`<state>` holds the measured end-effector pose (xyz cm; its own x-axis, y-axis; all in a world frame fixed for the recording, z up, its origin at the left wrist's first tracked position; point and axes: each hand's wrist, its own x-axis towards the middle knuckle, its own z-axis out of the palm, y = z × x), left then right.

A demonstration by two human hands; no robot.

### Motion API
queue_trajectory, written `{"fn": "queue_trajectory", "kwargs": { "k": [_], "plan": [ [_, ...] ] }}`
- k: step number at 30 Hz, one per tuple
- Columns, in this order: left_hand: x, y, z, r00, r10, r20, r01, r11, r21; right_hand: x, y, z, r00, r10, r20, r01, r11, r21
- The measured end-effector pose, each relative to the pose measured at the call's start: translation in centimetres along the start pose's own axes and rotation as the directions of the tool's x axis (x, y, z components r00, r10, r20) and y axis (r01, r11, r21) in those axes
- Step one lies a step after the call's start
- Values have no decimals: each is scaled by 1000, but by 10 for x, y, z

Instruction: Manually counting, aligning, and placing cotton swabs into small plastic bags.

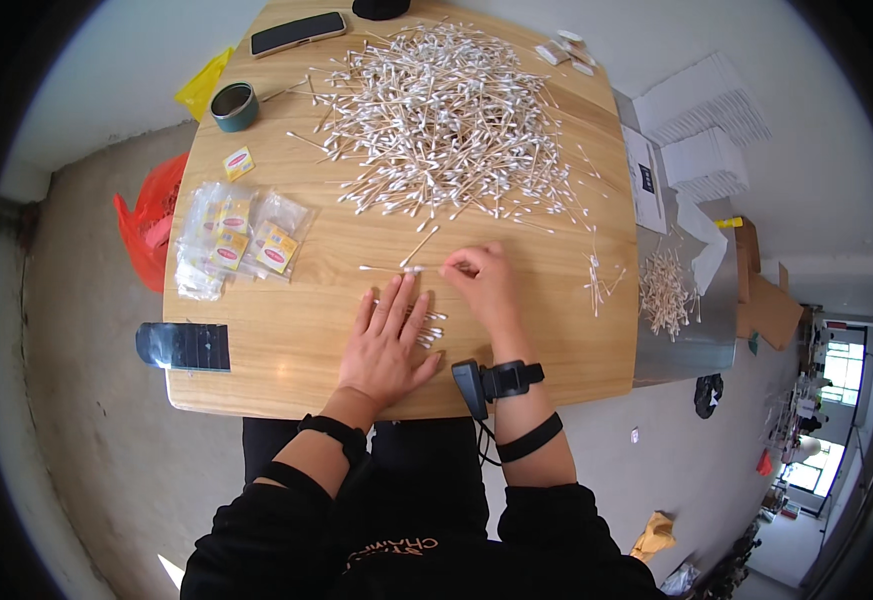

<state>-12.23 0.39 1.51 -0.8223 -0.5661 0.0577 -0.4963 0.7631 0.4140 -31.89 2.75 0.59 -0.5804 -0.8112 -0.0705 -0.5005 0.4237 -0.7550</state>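
My left hand [388, 335] lies flat with its fingers stretched out over several cotton swabs [434, 325] on the wooden table; their white tips show to the right of the fingers. Just ahead of its fingertips, one loose swab [386, 268] lies crosswise and another swab [420, 245] slants away. My right hand [484, 288] is beside these, its thumb and fingers pinched together. A small white spot shows at its fingertips, too small to name. Beyond both hands is a large heap of cotton swabs [456, 125].
Clear plastic bags with yellow labels [231, 235] lie at the left, near a round dark tin [234, 107]. A phone [298, 34] rests at the far left. On the right, a metal surface [691, 350] bears more swabs [664, 292] and white stacks [706, 160]. A red bag [146, 235] hangs beside the table.
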Motion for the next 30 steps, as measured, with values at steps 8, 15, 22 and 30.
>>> {"fn": "queue_trajectory", "kwargs": {
  "k": [8, 15, 22, 30],
  "plan": [
    [1, 0, 1, 1000, -12, -5, 12, 999, -29, -41, -2, -3, 976, 41, -212, -67, 991, -117],
    [0, -1, -1, 1000, -6, 20, 6, 1000, -5, -48, 20, -8, 952, 154, -263, -124, 984, 128],
    [0, 1, 1, 1000, 3, -18, -3, 1000, -22, -4, -4, 8, 975, -82, -206, 97, 993, 63],
    [-2, -2, -2, 999, 41, -20, -41, 999, -24, -45, -11, 8, 981, -175, 86, 163, 977, 135]
  ]
}}
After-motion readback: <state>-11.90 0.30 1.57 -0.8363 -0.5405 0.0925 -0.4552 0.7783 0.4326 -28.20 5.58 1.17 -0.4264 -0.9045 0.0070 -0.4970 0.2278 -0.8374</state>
